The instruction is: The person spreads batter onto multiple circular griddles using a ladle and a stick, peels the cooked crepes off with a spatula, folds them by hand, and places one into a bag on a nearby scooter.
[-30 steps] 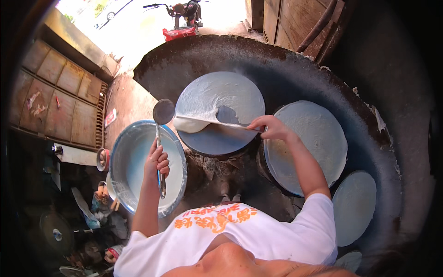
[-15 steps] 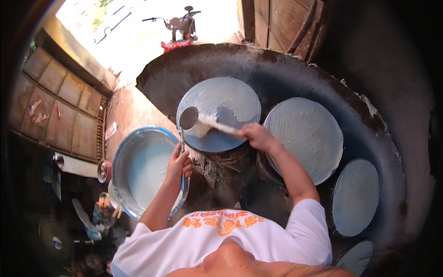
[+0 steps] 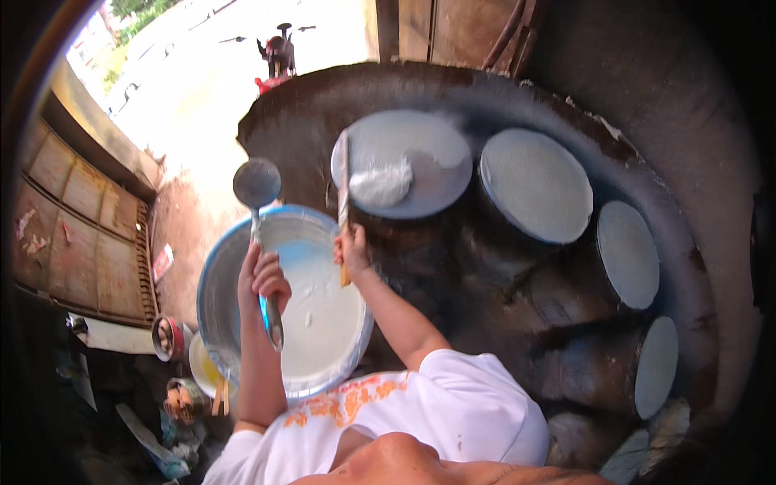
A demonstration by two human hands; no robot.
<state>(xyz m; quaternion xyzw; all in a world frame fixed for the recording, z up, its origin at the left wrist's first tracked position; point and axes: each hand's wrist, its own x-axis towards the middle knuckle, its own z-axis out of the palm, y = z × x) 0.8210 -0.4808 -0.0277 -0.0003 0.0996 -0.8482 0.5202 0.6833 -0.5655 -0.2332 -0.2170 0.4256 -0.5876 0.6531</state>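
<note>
My left hand (image 3: 263,276) is closed round the handle of a metal ladle (image 3: 257,183), whose bowl is raised beyond the far left rim of a large blue-rimmed basin (image 3: 212,267). White batter (image 3: 330,323) fills the basin's lower part. My right hand (image 3: 352,250) grips a flat wooden spatula (image 3: 344,174), its blade along the left edge of the nearest round griddle (image 3: 440,204). On that griddle lies a thick mound of white batter (image 3: 383,185), with a thin white layer spread around the far and right side.
Several more round griddles, such as the white-coated one (image 3: 537,186), curve away to the right, ringed by a dark metal wall (image 3: 453,81). Small pots (image 3: 171,338) stand left of the basin. A parked two-wheeler (image 3: 277,56) is outside the doorway.
The ladle has moved off the griddle to the left. The spatula has swung from lying across the griddle to its left edge. Batter now sits in a mound; the view has shifted.
</note>
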